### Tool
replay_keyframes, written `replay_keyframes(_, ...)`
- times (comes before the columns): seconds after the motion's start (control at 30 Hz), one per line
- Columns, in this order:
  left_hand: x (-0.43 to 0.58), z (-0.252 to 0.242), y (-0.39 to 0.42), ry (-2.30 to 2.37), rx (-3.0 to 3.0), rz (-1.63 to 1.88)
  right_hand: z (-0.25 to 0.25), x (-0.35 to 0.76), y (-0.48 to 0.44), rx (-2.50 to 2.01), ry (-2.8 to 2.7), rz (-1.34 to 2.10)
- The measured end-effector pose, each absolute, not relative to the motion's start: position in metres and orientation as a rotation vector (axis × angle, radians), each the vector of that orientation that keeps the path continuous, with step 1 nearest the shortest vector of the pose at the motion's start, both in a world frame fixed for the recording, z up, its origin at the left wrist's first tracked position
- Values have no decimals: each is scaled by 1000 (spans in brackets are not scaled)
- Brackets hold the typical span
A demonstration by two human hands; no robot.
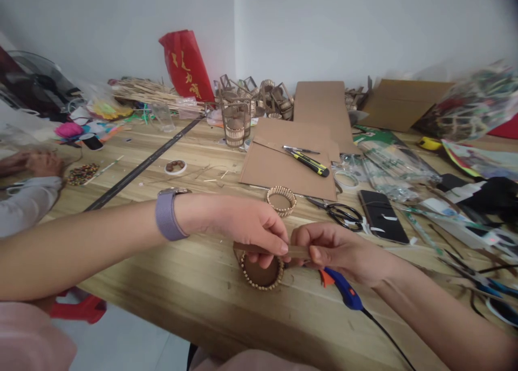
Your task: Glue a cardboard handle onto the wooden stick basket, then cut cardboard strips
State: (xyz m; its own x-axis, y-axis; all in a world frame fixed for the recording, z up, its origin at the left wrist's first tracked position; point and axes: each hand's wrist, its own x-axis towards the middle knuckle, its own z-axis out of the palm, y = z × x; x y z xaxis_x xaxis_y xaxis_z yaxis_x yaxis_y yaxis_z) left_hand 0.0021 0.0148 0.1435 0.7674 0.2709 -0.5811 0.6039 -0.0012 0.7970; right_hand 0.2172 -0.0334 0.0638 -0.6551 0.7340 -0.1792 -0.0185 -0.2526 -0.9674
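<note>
Two hands pinch a strip (pixel 298 251) over a table (pixel 182 290).
The left hand (pixel 251 225), with a purple watch (pixel 168 215), and the right hand (pixel 335 249) each press thumb and fingers shut on the strip, just above a round base (pixel 261 276). A glue gun (pixel 343 291) lies beneath the right hand, perhaps touching it.

Scissors (pixel 342 213), phone (pixel 382 216), cardboard (pixel 275 171) w/ cutter (pixel 308 162), red bag (pixel 186 66).

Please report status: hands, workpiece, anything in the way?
Left hand and right hand pinch cardboard strip. Stick-rimmed disc lies below it. Glue gun beside right hand.
</note>
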Motion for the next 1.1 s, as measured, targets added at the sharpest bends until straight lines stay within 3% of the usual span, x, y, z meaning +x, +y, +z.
replay_keyframes(0.1, -1, 148, 21, 723, 1628, -187, 68, 222, -29, -825, -1397, 1955)
replay_keyframes(0.37, -4, 140, 48, 831, 1529, 594, 96, 247, -4, -883, -1370, 1736)
replay_keyframes(0.63, 13, 96, 66, 896, 1438, 907, 113, 275, 25, -952, -1390, 1532)
replay_keyframes(0.87, 20, 51, 83, 1058, 1977, 945, 138, 306, 40, -1045, -1425, 1332)
replay_keyframes(1.1, 37, 1, 70, 1022, 2735, 389, 128, 324, 42, -1096, -1427, 1285)
